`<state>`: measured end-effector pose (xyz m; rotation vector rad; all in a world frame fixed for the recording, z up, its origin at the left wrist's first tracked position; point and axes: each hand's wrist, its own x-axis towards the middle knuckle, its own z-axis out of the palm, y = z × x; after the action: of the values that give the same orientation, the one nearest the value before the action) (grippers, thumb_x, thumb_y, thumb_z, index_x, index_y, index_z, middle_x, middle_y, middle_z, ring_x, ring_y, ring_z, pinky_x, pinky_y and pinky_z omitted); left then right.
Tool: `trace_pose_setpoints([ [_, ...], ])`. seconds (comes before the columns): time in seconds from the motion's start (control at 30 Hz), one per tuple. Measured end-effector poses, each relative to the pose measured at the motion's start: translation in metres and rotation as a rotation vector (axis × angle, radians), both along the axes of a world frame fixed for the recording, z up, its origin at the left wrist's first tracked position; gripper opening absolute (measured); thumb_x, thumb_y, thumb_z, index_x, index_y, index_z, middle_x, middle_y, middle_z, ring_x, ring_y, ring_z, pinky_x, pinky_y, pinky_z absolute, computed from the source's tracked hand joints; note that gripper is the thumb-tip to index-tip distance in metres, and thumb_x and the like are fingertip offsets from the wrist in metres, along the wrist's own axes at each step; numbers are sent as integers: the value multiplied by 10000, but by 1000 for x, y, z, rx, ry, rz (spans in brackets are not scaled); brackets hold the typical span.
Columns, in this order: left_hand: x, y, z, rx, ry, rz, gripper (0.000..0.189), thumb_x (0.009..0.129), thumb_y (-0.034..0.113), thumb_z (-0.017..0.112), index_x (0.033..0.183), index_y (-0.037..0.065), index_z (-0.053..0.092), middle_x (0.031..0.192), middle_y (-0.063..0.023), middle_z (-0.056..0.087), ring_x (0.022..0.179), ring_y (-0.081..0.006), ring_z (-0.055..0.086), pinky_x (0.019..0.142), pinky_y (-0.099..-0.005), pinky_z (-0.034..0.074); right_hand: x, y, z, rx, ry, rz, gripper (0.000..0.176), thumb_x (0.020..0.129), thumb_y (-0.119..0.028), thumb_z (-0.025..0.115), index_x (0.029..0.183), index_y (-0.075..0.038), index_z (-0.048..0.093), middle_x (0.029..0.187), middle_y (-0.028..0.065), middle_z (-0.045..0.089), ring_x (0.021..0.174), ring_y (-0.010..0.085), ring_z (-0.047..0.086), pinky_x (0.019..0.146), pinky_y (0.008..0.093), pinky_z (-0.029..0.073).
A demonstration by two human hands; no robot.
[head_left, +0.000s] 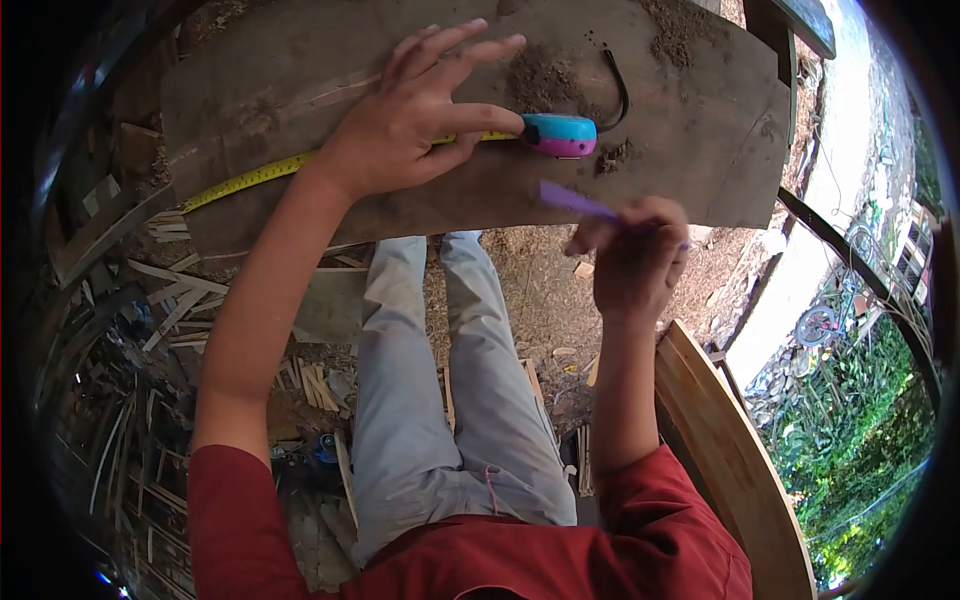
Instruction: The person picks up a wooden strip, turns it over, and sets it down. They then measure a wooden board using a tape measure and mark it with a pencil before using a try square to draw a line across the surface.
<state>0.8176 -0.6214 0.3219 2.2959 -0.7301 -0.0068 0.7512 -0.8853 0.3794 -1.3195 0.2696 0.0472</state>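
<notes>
Table: brown and worn, with loose dirt (540, 82) at the far middle; it carries the tape measure.
Tape measure: on the table, its blue and pink case (562, 134) right of the left hand, the yellow blade (250, 180) drawn out to the near left edge. The case looks light, hard and perhaps smooth; best held round its sides. The blade seems thin and springy – it could kink or snap back, so pressing it flat by the case would suit.
Left hand (405, 125): grip wide, fingers spread, the index fingertip at the case's left end, palm over the blade.
Right hand (643, 262): above the near edge, grip narrow, holding the purple strip.
Purple strip (572, 198): flat, wider at its left end; likely very light and a little bendy, easiest to pinch near the middle.
Black strap (624, 92): soft-looking, curving off the case's right end.
Hard to make out: part of the blade is covered by the left hand; the right fingers are blurred and dark – how they close round the strip is unclear. Whether the blade's end hooks the edge, I cannot tell.
</notes>
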Motion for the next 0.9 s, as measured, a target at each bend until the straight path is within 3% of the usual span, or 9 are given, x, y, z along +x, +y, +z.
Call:
trace_pose_setpoints([
  [0.13,1,-2,6,23,-5,2,349,887,108,746,1166,304,818,1726,-65,484,1609,-396,378,1311,-590,288,-6,-8,-12,-163,-172,230,379,1195,-386,509,1107,-19,492,782,103,698,651,165,684,564,300,535],
  [0.2,2,-3,7,36,-2,2,347,884,105,746,1163,300,817,1726,-66,483,1609,-398,377,1313,-599,287,-9,-27,-9,-229,-3,465,353,1182,-300,535,1278,40,517,903,148,766,783,183,740,685,321,578],
  [0.23,2,-3,6,35,-6,-1,348,883,103,747,1163,297,816,1725,-68,484,1610,-401,378,1316,-602,282,-13,-28,-10,-203,137,419,397,1134,-174,623,1444,33,487,996,166,782,918,206,767,785,318,591],
  [0.33,3,-2,3,25,-7,-9,350,878,98,748,1162,292,814,1720,-75,489,1610,-407,381,1320,-610,275,-4,-7,-5,-42,140,378,397,1081,-46,659,1445,6,508,1017,142,782,959,204,770,798,275,579],
  [0.37,3,-2,2,15,-5,-15,353,875,95,749,1162,289,814,1716,-79,494,1610,-411,383,1322,-614,272,1,-2,-5,-204,120,447,361,1022,26,685,1367,-1,581,1001,115,767,944,183,769,766,268,578],
  [0.47,3,-2,3,25,-6,-19,357,871,91,748,1163,286,815,1708,-86,504,1607,-419,386,1324,-614,268,1,-1,-31,-557,-206,534,304,1002,-8,701,1301,-3,644,1025,128,781,906,166,776,755,283,581],
  [0.5,4,-2,2,22,-4,-20,357,871,91,748,1163,286,815,1708,-86,504,1607,-419,386,1324,-614,268,0,4,-30,-685,-199,504,226,989,-34,727,1203,0,661,956,118,783,793,171,768,709,300,585],
  [0.73,5,-2,0,20,-9,-31,361,869,91,744,1169,277,817,1697,-87,518,1602,-419,392,1322,-615,269,-10,32,-59,-499,-143,222,153,979,-59,755,1048,-29,621,822,70,764,654,192,741,628,330,582],
  [0.9,8,7,4,33,128,-105,386,901,223,813,1268,342,813,1728,-149,449,1606,-477,358,1276,-689,265,-2,34,-65,-762,-377,230,192,951,-81,788,1052,-43,629,804,88,719,615,259,727,582,379,575],
])
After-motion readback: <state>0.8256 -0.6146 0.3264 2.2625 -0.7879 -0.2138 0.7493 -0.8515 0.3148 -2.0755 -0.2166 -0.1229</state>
